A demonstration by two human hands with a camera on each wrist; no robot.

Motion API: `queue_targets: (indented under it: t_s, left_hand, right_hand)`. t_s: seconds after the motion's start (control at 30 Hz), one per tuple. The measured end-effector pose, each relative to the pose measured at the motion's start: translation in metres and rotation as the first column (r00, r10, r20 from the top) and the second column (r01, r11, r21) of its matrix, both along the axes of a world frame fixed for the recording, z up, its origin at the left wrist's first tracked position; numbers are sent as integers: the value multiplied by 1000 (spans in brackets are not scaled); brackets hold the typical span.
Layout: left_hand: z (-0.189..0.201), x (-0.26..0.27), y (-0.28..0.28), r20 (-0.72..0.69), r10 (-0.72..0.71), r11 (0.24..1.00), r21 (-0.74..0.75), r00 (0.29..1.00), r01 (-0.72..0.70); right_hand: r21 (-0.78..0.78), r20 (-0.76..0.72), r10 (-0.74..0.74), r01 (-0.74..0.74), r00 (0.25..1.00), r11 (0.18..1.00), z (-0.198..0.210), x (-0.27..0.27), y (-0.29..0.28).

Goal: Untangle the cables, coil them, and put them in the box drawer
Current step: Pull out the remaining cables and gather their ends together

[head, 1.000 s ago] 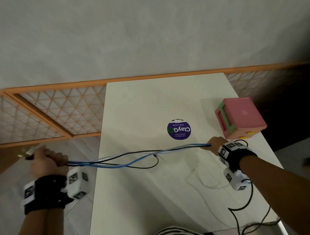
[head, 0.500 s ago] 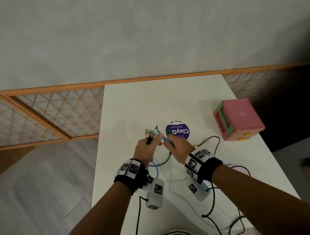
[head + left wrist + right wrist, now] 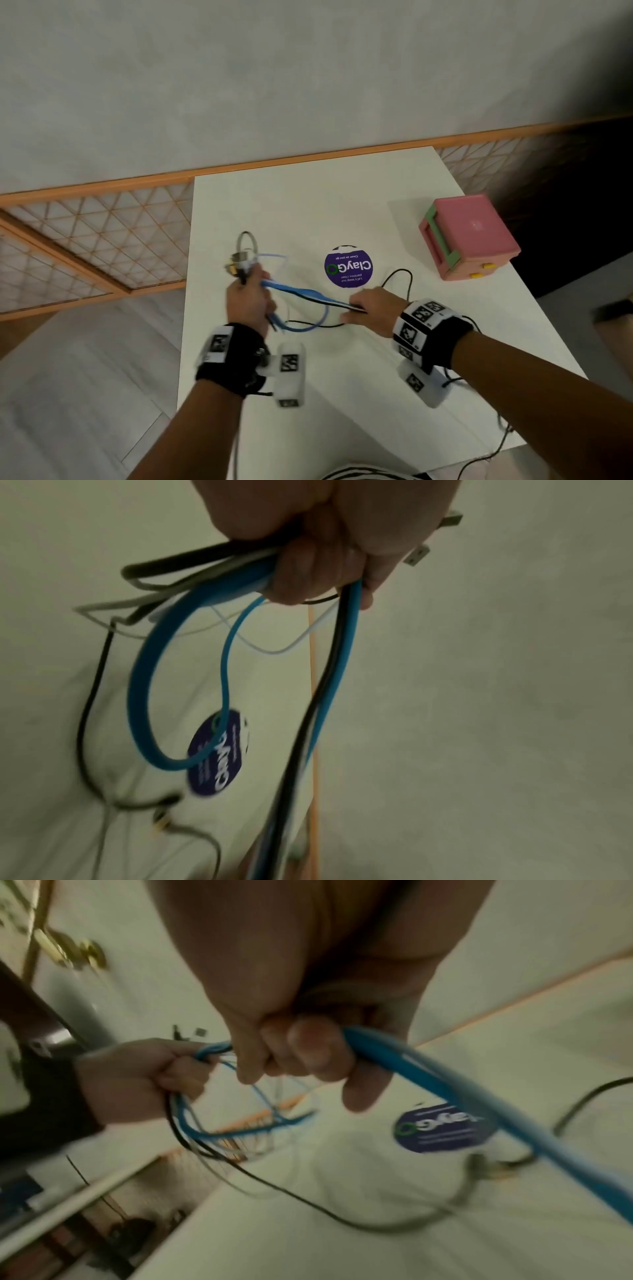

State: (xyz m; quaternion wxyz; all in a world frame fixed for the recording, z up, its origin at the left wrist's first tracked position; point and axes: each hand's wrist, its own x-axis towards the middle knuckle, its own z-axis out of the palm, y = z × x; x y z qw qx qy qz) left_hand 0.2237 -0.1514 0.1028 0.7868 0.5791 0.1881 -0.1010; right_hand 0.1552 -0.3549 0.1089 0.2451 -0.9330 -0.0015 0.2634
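A bundle of blue, black and white cables [image 3: 301, 294] stretches between my two hands over the white table [image 3: 342, 205]. My left hand [image 3: 248, 301] grips one end in a fist, with metal plugs [image 3: 239, 263] sticking up above it and blue loops [image 3: 150, 691] hanging below. My right hand [image 3: 371, 308] grips the same bundle further along, fingers curled round the blue cable [image 3: 445, 1085]. The pink box with a green-handled drawer [image 3: 467, 236] stands shut at the table's right side. A black cable [image 3: 400, 277] trails on the table beyond my right hand.
A round purple sticker [image 3: 347, 266] lies mid-table between the hands and the box. An orange lattice railing [image 3: 96, 236] runs behind and left of the table. More black cable [image 3: 496, 445] hangs off the near right edge.
From stretched far apart, my hands came together near the sticker, then moved apart again. The left hand now holds loops of the bundle and the right has slid along it to the right.
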Motion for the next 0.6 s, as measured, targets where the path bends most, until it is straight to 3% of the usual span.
queue_targets:
  t_s: [0.1,0.33,0.5,0.6]
  left_hand:
    - [-4,7,22,2,8,999,42,1000,-8]
    - [-15,-13,12,34,-165,956,253,986,152]
    - [-20,-29,-2,-29,-168,973,154,985,170]
    - [-22,-32,-8,-54,-149,981,117,987,154]
  right_hand:
    - [-39,-88,-44,41,995,998,-7,-11,-22]
    - [-75,-190,-74,60,979,995,-3,-19,-28]
    - [217,-176,-206,242,963,946,-3,-23,-25]
    - [414,-152,-295,331,943,848,-4,-24,-24]
